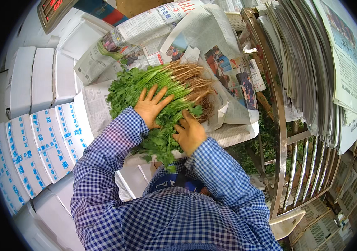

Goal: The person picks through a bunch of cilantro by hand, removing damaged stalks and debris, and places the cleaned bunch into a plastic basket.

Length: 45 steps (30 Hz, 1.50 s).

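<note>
Leafy herb bunch (181, 90) lying on spread newspaper (216, 31)

The leafy herb bunch is resting in the middle of the scene, its leaves (126, 90) fanning out to the left and its thin brown roots (203, 85) trailing to the right. A tuft of leaves (159, 146) is spilling toward the near side, between the person's wrists.

The left hand (150, 109) is lying palm down across the stems, its fingers spreading apart and released, clasping nothing. The right hand (191, 134) is touching the near side of the bunch, just below the roots; its fingers are curving into the greens, and whether they are gripping any stems I cannot tell. Blue-and-white checked sleeves (107, 146) are covering both forearms.

Under the bunch, the newspaper is covering a pale, round-cornered surface (248, 133). To the left, white boxes (42, 79) are standing in rows, the nearer ones bearing blue-marked tape (38, 146). At the far left, a device with a red lit display (56, 9) is jutting into view. To the right, a metal rack (282, 167) is standing beside a thick stack of newspapers (291, 62), with more greenery (251, 154) showing to its left. A pale plastic bin (289, 224) is sitting at the near right.
</note>
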Motion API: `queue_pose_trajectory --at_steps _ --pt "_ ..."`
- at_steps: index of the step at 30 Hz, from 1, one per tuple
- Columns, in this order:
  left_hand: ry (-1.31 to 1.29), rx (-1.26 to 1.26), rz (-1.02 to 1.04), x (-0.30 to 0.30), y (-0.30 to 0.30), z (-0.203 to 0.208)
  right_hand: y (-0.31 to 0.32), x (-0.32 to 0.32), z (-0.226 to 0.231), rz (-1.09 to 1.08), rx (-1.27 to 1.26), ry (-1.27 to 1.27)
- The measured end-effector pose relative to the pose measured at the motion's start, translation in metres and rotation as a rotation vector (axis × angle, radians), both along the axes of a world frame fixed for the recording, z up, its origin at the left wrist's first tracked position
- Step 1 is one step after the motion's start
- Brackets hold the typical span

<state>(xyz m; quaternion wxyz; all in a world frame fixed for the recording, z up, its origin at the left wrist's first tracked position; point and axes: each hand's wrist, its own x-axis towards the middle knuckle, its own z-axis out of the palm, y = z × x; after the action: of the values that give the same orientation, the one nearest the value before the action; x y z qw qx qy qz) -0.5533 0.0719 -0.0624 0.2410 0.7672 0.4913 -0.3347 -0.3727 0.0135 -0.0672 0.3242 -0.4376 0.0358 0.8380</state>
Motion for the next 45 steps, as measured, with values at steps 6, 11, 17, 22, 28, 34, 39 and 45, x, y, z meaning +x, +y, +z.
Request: queue_pose_trajectory --at_steps 6,11,17,22,28,34,39,45 --pt "0.542 0.696 -0.55 -0.047 -0.054 -0.127 0.02 0.069 0.014 0.026 0.363 -0.071" --pt "0.136 0.01 -0.069 0.01 -0.001 -0.007 0.071 0.082 -0.016 0.462 0.562 -0.545" --pt "-0.411 0.156 0.187 -0.038 -0.014 0.045 0.106 0.055 -0.008 1.309 0.694 -1.136" --pt "-0.546 0.533 0.267 -0.034 -0.02 0.07 0.11 0.037 -0.026 1.505 0.742 -1.191" --pt "-0.043 0.162 0.096 0.02 -0.039 -0.032 0.107 0.036 -0.043 1.536 0.852 -1.254" --pt "-0.004 0.176 0.058 0.014 -0.042 -0.061 0.116 0.057 -0.032 0.941 0.714 -1.098" --pt "-0.007 0.159 0.057 0.013 -0.045 -0.057 0.068 0.129 0.027 0.34 0.647 -0.368" --pt "-0.109 0.322 -0.035 0.028 -0.052 -0.03 -0.048 0.222 0.029 0.248 0.47 -0.311"
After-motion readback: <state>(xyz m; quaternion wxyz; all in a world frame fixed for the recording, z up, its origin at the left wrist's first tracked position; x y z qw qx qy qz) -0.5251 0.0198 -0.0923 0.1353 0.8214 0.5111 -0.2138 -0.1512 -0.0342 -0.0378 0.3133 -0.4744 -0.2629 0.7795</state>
